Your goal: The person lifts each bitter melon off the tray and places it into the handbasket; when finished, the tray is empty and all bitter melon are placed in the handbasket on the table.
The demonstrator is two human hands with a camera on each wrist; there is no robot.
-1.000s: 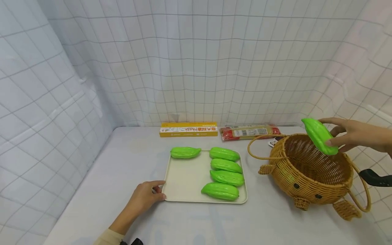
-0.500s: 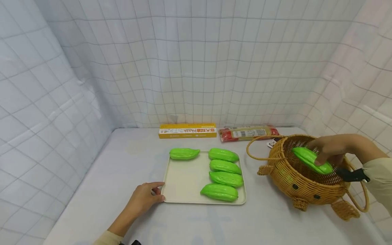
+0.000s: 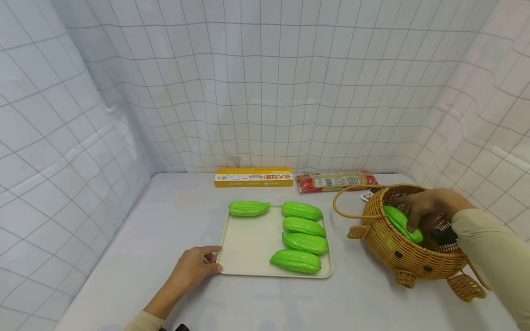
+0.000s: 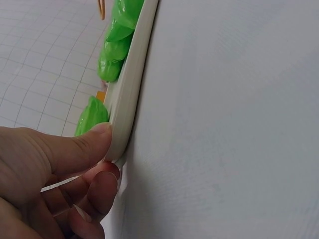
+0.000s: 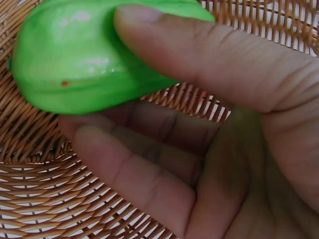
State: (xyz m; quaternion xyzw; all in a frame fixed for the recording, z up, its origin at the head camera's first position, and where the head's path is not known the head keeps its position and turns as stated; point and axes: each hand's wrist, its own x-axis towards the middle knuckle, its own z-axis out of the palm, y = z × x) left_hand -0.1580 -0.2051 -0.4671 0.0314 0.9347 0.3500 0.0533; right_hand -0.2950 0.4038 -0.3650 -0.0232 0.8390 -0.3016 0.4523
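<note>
Inside the wicker basket [image 3: 374, 232], my right hand [image 3: 426, 207] grips a glossy green bitter melon [image 3: 401, 224]. In the right wrist view the thumb lies over the melon [image 5: 75, 59], with the fingers beneath it and woven wicker behind. My left hand [image 3: 192, 269] pinches the left rim of the white tray [image 3: 248, 246]; in the left wrist view its thumb presses the tray's corner [image 4: 122, 119]. Several bitter melons lie along the tray's right side, the nearest one [image 3: 296, 261] a little apart. One more melon [image 3: 249, 208] rests at the tray's far left corner.
A yellow pasta box [image 3: 253, 177] and a red-ended packet of noodles [image 3: 335, 180] lie at the table's back edge. The basket's looped handle [image 3: 345, 214] reaches toward the tray. White gridded cloth [image 3: 265, 92] hangs behind and at both sides.
My right hand has moved left and down with the bitter melon, from above the basket's right side to inside it. The left hand stays at the tray's rim.
</note>
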